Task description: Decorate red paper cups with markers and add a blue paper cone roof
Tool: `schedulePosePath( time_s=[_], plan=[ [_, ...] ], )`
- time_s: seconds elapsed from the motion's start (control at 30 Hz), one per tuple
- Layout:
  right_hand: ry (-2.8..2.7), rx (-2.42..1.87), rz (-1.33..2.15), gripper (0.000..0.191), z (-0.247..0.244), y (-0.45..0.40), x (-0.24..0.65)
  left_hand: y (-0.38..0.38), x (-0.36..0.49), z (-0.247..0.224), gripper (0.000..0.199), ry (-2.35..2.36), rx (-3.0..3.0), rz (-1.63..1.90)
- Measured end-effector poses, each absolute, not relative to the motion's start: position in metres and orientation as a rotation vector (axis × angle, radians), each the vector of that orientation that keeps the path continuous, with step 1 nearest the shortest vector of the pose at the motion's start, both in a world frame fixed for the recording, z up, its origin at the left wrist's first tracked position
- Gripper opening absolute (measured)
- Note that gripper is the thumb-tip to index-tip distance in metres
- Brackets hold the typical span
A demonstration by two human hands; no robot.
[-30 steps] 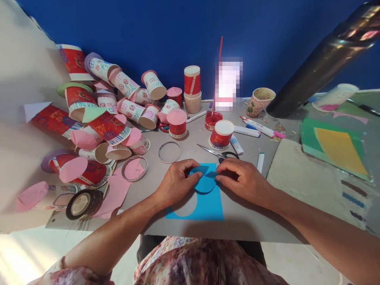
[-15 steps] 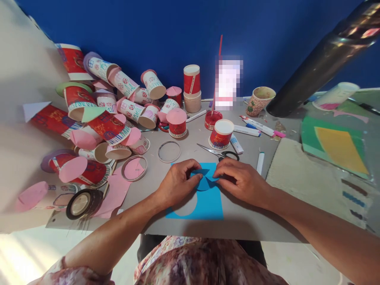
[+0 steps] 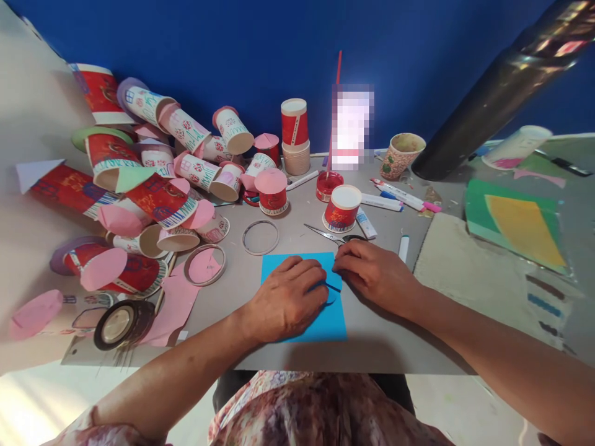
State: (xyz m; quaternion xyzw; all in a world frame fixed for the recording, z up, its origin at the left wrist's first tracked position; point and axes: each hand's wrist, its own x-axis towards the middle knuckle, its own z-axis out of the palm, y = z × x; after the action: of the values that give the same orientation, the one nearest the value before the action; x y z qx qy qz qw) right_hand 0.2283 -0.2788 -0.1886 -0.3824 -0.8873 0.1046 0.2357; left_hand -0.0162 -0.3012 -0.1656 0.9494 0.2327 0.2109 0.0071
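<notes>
My left hand lies palm down over the blue sheet, its fingers curled on a small cut blue paper piece that shows at its fingertips. Just right of the sheet's upper edge is my right hand, fingers bent and pressed together; whether anything is between them is hidden. Beyond it lie the scissors, partly covered by that hand. A short red cup with a white top stands behind the scissors.
Decorated paper cups are heaped at the left. Tape rings, a dark tape roll and pink scraps lie nearer. Markers, a patterned cup, a beige cloth and a dark cylinder are at the right.
My left hand has turned palm down and covers much of the blue sheet and piece. My right hand has come away from the small blue piece. The view has shifted slightly.
</notes>
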Motion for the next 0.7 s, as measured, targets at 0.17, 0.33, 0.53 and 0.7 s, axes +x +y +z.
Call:
schedulePosePath(
  time_s=[0.17,0.33,0.53,0.7],
  plan=[
    [-2.440,-1.085,0.244,0.020,-0.185,-0.280,0.228,-0.303,-0.017,-0.168,0.032,0.714,2.784,0.578],
    [-2.351,-1.131,0.274,0.017,-0.185,-0.280,0.229,-0.301,-0.018,-0.172,0.019,0.958,2.703,0.638],
    [-2.241,-1.172,0.358,0.014,-0.183,-0.276,0.228,-0.300,-0.019,-0.177,0.018,1.021,2.725,0.498],
    [-2.114,-1.537,0.288,0.015,-0.155,-0.257,0.250,-0.301,-0.019,-0.180,0.015,1.048,2.698,0.449]
  ],
)
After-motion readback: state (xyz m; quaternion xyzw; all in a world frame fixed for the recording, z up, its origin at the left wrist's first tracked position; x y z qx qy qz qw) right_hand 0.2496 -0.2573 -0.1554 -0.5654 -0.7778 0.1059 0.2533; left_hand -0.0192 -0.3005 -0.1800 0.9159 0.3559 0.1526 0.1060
